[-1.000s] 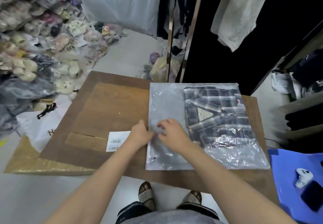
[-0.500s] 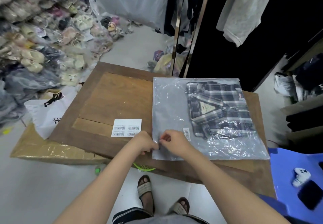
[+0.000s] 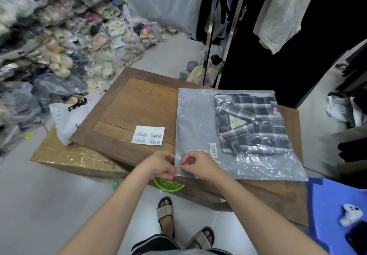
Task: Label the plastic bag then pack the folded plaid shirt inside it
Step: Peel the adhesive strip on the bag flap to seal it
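Note:
A clear plastic bag lies flat on the wooden board. The folded plaid shirt sits inside its right half. A small barcode label is stuck on the bag beside the shirt. My left hand and my right hand both pinch the bag's near left corner at the board's front edge. A white sheet of barcode labels rests on the board to the left of the bag.
The board sits on a cardboard box. A green perforated disc pokes out under the board. A blue stool with a white object is at right. Bagged slippers pile up left; clothes hang on a rack behind.
Both hands slid along the bag's left edge toward me, down to its near corner. The barcode label on the bag came into view. The camera tilted and shifted.

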